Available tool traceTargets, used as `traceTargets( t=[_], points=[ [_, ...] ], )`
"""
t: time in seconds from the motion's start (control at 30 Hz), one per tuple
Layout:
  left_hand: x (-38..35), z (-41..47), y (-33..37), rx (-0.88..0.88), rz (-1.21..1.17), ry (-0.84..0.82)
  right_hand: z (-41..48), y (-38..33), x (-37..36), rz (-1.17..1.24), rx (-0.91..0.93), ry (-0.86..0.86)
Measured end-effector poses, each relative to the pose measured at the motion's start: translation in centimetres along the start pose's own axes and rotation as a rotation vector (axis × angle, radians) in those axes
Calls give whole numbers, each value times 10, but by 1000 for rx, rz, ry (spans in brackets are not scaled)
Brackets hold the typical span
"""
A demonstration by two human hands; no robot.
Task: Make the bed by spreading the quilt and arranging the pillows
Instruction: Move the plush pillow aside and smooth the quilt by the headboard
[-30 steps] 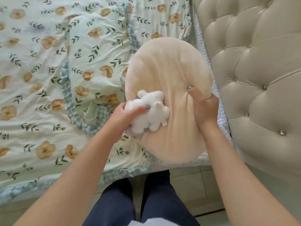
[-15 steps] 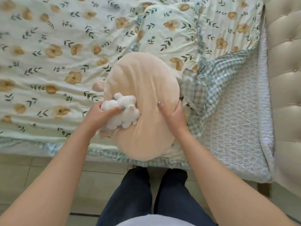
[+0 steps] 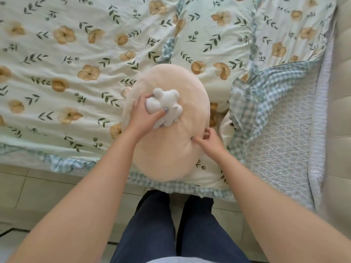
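- The left grip (image 3: 144,116) — a bare hand — is clenched round a small white plush toy (image 3: 167,103). Its thumb, the nail painted grey, lies across the toy's middle, and the toy is pressed against the top face of a round peach cushion (image 3: 171,152).
- The right grip (image 3: 209,143) pinches the cushion's right-hand rim. The thumb digs into the fabric and puckers it, and the fingers curl at the edge.
- The cushion sits at the near edge of the bed, over the floral quilt (image 3: 66,63). Its far side overlaps the lower corner of a matching floral pillow (image 3: 214,44) with a blue gingham frill. Whether it rests fully on the bedding or is partly lifted cannot be told.
- The quilt covers the bed to the left. Its right corner is turned back, showing a gingham underside (image 3: 269,82) and a pale textured bedsheet (image 3: 281,145) beside it.
- A padded beige headboard (image 3: 341,82) runs along the right edge of the view.
- The person stands on a tiled floor (image 3: 38,196) at the bedside — legs in dark blue trousers (image 3: 157,234), both forearms bare.
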State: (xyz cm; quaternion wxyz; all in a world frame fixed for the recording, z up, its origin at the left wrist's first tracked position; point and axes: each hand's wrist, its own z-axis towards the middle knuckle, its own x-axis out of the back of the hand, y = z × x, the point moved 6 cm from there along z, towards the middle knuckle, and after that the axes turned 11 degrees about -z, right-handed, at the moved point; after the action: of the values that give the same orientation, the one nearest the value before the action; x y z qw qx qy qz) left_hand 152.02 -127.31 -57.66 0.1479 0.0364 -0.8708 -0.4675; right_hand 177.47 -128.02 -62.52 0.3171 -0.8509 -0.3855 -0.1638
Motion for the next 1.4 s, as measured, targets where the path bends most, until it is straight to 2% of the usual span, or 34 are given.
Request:
traceTargets(
  t=[0.07, 0.1, 0.2, 0.3, 0.4, 0.47, 0.53, 0.6, 0.73, 0.8, 0.9, 1.0, 1.1, 1.17, 1.33, 1.4],
  points=[
    [-12, -1, 6, 5, 406, 156, 0, 5, 22, -80, 17, 166],
    [-15, -4, 12, -28, 487, 237, 0, 7, 35, -132, 31, 268],
    [-24, -8, 21, -147, 554, 371, 5, 14, 71, -241, 58, 477],
    [-27, -3, 12, -27, 633, 377, 12, 19, 92, -312, 28, 591],
    [-31, -3, 13, 53, 706, 420, 24, 23, 108, -298, 2, 617],
    [-41, -10, 27, -29, 735, 490, 30, 23, 121, -292, 33, 633],
    [-61, -19, 42, -192, 755, 511, 34, 22, 134, -304, 65, 661],
    [-95, -25, 55, -334, 746, 429, 42, 26, 148, -257, 71, 643],
    [-177, -28, 53, -400, 711, 162, 71, 41, 159, -90, 42, 377],
    [-228, -27, 41, -326, 641, 11, 80, 56, 172, 49, 73, 286],
    [-296, -30, 16, -87, 469, -214, 83, 81, 185, 273, 99, 158],
    [-347, -36, -1, -39, 576, -266, 81, 114, 198, 522, 36, 100],
    [-373, -38, -11, -17, 655, -167, 74, 162, 216, 803, -60, 41],
    [-394, -44, -15, -38, 642, -218, 63, 197, 228, 968, -92, 26],
    [-500, -96, -1, -234, 721, -658, 28, 315, 258, 1533, -253, 217],
    [-541, -124, -4, -313, 860, -794, 7, 362, 267, 1589, -273, 251]
  ],
)
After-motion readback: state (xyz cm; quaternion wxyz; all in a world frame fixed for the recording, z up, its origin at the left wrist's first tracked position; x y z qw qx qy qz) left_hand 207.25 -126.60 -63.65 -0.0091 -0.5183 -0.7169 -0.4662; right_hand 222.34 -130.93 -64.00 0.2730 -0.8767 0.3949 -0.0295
